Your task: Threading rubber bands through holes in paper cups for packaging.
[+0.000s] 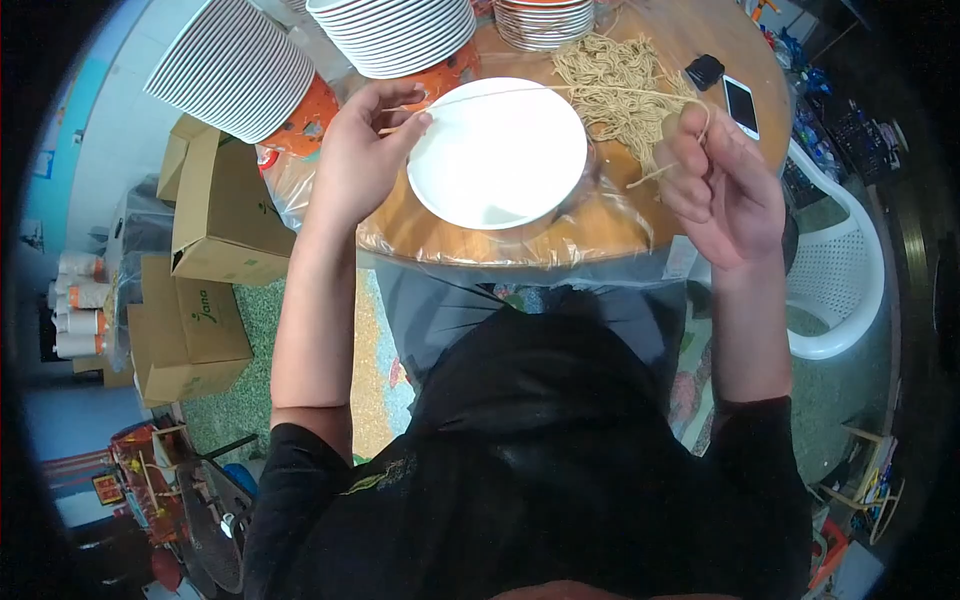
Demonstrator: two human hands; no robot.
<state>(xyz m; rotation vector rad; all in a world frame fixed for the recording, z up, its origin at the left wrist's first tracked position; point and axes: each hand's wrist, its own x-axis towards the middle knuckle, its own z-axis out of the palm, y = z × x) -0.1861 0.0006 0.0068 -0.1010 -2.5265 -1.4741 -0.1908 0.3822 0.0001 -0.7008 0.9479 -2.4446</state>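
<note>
A thin beige string (500, 94) is stretched between my two hands, above a round, flat white surface (497, 160) on the table. Thumb and fingers of my left hand (362, 150) pinch one end, beside the left rim of that white round. My right hand (725, 185) has its fingers curled around the other end, which loops over the fingertips, with a short tail hanging to the left. Behind the right hand lies a tangled heap of the same beige strings (608, 70). Whether the white round is a lid or a tub's base I cannot tell.
Nested white-rimmed tubs with orange sides (235, 75) and a second tall stack (395, 35) stand at the back left. A shorter stack (543, 22) is behind the heap. A phone (741, 106) lies at right on the plastic-covered wooden table (450, 245). Cardboard boxes (230, 215) and a white chair (840, 270) flank it.
</note>
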